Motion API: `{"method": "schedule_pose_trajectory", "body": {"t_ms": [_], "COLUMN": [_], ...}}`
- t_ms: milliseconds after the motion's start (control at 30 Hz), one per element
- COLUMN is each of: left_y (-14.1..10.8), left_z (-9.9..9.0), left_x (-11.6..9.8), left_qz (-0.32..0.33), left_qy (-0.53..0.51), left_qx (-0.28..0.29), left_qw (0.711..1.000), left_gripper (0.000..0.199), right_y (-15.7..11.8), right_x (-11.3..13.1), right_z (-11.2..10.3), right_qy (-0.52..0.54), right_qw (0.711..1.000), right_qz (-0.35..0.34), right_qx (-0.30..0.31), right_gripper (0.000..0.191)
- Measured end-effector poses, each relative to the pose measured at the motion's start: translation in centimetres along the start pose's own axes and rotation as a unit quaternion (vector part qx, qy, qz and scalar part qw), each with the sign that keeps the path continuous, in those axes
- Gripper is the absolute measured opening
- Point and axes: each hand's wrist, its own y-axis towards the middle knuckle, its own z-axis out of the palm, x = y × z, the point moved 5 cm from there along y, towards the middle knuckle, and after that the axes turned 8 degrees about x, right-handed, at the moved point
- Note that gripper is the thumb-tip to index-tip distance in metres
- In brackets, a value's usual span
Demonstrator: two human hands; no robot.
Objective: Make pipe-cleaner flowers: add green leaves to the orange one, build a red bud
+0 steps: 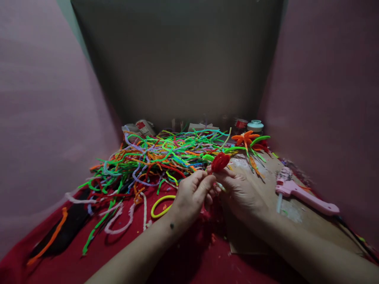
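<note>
Both hands meet near the middle of the view, around a red fuzzy flower bud [220, 162] made of pipe cleaner. My left hand [194, 190] pinches its base between thumb and fingers. Against the other side of the base, my right hand [237, 189] has its fingers closed round the short stem, whose pale green end [220, 186] shows below the bud. The bud points up and slightly right. Fingers hide where bud and stem join.
Behind and left lies a tangled heap of coloured pipe cleaners [166, 152]. A yellow ring [162, 206] rests on the red cloth [189, 252]. On the board [251, 236] at right are an orange flower [245, 138] and a pink glue gun [308, 197]. A jar [255, 126] stands behind.
</note>
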Motion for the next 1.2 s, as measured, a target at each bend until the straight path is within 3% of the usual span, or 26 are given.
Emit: {"method": "schedule_pose_trajectory", "body": {"t_ms": [67,133,233,367,467,667,800,900,1000,1100,1133,1200], "left_y": [-0.3,-0.7,-0.8,-0.5,-0.4,-0.3,-0.3,-0.1,0.0,-0.5,-0.6,-0.6], "left_z": [-0.3,-0.5,-0.7,-1.0,-0.6,0.3,0.8,0.6,-0.2,-0.6,-0.6,-0.6], "left_x": [-0.3,-0.7,-0.9,-0.4,0.1,0.6,0.7,0.8,0.6,-0.3,-0.5,-0.4], "left_qz": [0.064,0.132,0.169,0.072,-0.011,-0.08,-0.116,-0.111,-0.025,0.088,0.103,0.073], "left_qy": [0.133,0.242,0.289,0.135,-0.03,-0.289,-0.344,-0.279,-0.064,0.129,0.15,0.115], "left_qx": [-0.049,-0.082,-0.09,-0.064,-0.035,0.056,0.129,0.111,0.013,-0.074,-0.087,-0.081], "left_qw": [0.988,0.958,0.938,0.986,0.999,0.952,0.923,0.947,0.998,0.985,0.98,0.987], "left_gripper": [0.018,0.012,0.016,0.021,0.024,0.023,0.025,0.025,0.023,0.015,0.016,0.022], "right_y": [0.0,-0.1,-0.2,-0.3,-0.2,0.1,0.1,0.1,0.1,0.0,0.0,0.0], "right_x": [-0.1,-0.1,-0.2,-0.3,-0.3,0.2,0.8,0.6,0.3,0.1,0.1,-0.1], "right_z": [0.0,0.0,-0.2,-0.3,-0.4,0.2,0.3,-0.1,-0.4,-0.6,-0.5,-0.3], "right_qy": [0.015,0.014,-0.003,-0.033,-0.048,-0.009,-0.02,-0.013,-0.008,-0.013,-0.016,-0.017], "right_qw": [1.0,1.0,1.0,0.999,0.999,0.995,0.995,0.997,0.999,1.0,1.0,1.0], "right_qz": [-0.008,-0.016,-0.027,-0.018,-0.003,0.043,0.027,0.019,0.012,0.0,-0.001,0.014], "right_qx": [-0.004,-0.004,-0.011,0.004,0.019,0.088,0.093,0.069,0.038,0.005,0.002,0.016], "right_gripper": [0.011,0.01,0.012,0.016,0.017,0.019,0.021,0.017,0.015,0.014,0.014,0.019]}}
